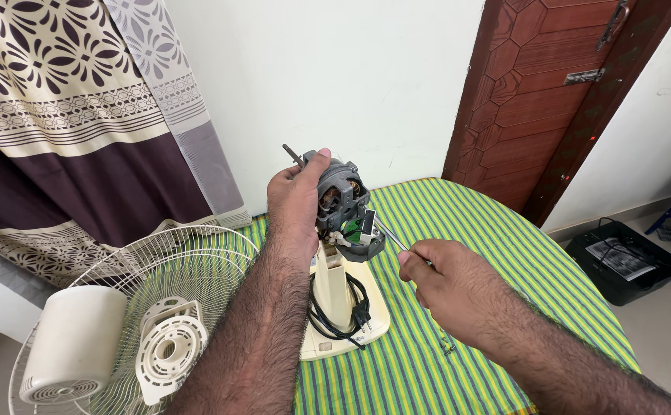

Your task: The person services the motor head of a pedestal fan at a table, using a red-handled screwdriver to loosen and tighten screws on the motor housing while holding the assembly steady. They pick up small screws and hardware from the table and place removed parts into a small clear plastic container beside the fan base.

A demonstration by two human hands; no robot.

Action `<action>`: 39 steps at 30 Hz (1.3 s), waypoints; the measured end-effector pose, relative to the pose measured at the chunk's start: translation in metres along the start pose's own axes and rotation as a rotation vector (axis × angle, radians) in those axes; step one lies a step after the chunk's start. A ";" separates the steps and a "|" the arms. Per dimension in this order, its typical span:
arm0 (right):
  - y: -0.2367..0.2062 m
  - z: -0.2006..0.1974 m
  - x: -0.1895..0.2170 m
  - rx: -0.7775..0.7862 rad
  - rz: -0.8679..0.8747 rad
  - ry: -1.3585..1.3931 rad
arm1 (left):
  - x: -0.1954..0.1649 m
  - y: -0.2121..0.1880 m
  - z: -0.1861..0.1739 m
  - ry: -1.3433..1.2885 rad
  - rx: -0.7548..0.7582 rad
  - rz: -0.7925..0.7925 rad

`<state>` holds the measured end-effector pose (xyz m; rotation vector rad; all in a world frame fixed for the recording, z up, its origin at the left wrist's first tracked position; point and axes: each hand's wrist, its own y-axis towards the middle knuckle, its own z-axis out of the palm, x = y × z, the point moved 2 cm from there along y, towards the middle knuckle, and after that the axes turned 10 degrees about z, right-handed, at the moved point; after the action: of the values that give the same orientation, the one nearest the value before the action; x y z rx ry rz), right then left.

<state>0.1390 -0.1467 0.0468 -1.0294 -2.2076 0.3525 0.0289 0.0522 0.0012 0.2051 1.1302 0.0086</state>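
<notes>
Metal-heavy, the fan motor [343, 201] sits clamped in the left hand [295, 201] while the right hand [447, 280], beside it, grips a screwdriver [391, 237].

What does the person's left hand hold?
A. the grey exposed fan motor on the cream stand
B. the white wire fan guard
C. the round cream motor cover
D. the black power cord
A: the left hand wraps the grey exposed fan motor atop the cream stand.
</notes>
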 end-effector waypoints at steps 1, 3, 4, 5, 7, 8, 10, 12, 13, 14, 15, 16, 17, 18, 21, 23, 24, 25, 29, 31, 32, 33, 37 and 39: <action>0.000 0.000 0.000 -0.014 -0.004 -0.022 | 0.000 0.000 0.000 0.009 -0.008 -0.002; 0.000 0.001 0.000 -0.044 -0.013 -0.064 | 0.000 0.001 0.000 0.015 -0.013 -0.002; -0.001 0.001 0.000 -0.062 -0.018 -0.091 | 0.001 0.001 0.000 0.012 -0.010 0.000; -0.002 0.001 0.001 -0.081 -0.023 -0.116 | 0.001 0.001 0.000 0.009 -0.006 0.002; -0.004 0.000 0.002 -0.107 -0.030 -0.155 | 0.001 0.001 0.000 0.000 0.001 0.005; -0.006 0.000 0.004 -0.115 -0.035 -0.169 | 0.001 0.001 0.000 -0.006 0.004 0.007; -0.009 -0.001 0.007 -0.142 -0.019 -0.216 | 0.001 0.000 0.000 -0.017 0.006 0.011; -0.014 -0.002 0.009 -0.181 0.021 -0.281 | 0.001 -0.001 0.001 -0.019 -0.001 0.008; -0.015 -0.002 0.010 -0.192 0.021 -0.302 | 0.001 -0.001 0.001 -0.016 -0.007 0.004; -0.016 -0.002 0.012 -0.202 0.022 -0.323 | 0.000 -0.002 0.001 -0.013 -0.015 -0.001; -0.018 -0.003 0.012 -0.213 0.022 -0.345 | 0.000 -0.002 0.002 -0.013 -0.017 -0.002; -0.018 -0.002 0.012 -0.193 0.027 -0.337 | 0.000 -0.003 0.002 -0.013 -0.018 -0.002; -0.017 -0.002 0.012 -0.173 0.034 -0.328 | 0.000 -0.003 0.002 -0.012 -0.018 -0.003; -0.016 -0.001 0.012 -0.154 0.041 -0.318 | 0.000 -0.003 0.002 -0.018 -0.017 0.005; -0.010 -0.001 0.011 -0.124 -0.005 -0.265 | -0.001 -0.004 0.003 -0.038 -0.016 0.016; -0.004 0.000 0.009 -0.134 -0.029 -0.243 | -0.001 -0.005 0.004 -0.059 -0.021 0.016; -0.001 0.000 0.008 -0.139 -0.042 -0.229 | -0.001 -0.005 0.004 -0.058 -0.028 0.008; 0.002 0.000 0.006 -0.129 -0.032 -0.227 | -0.001 -0.006 0.004 -0.056 -0.034 -0.002; 0.017 0.004 -0.002 -0.075 -0.014 -0.123 | -0.001 -0.007 0.004 -0.054 -0.042 -0.016; 0.024 0.007 -0.007 -0.030 -0.086 0.080 | -0.001 -0.006 0.004 -0.058 -0.039 -0.011; 0.026 0.010 -0.009 -0.004 -0.155 0.234 | -0.001 -0.006 0.004 -0.060 -0.038 -0.009; 0.029 0.012 -0.011 0.020 -0.223 0.389 | 0.000 -0.006 0.004 -0.061 -0.041 -0.008; 0.049 0.007 -0.027 0.410 0.026 0.703 | 0.002 -0.004 0.003 -0.057 -0.049 0.001; 0.056 0.001 -0.036 0.643 0.096 0.910 | 0.003 -0.004 0.003 -0.069 -0.040 0.010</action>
<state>0.1879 -0.1372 0.0020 -0.7160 -1.1174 0.4731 0.0323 0.0486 -0.0013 0.1743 1.0589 0.0329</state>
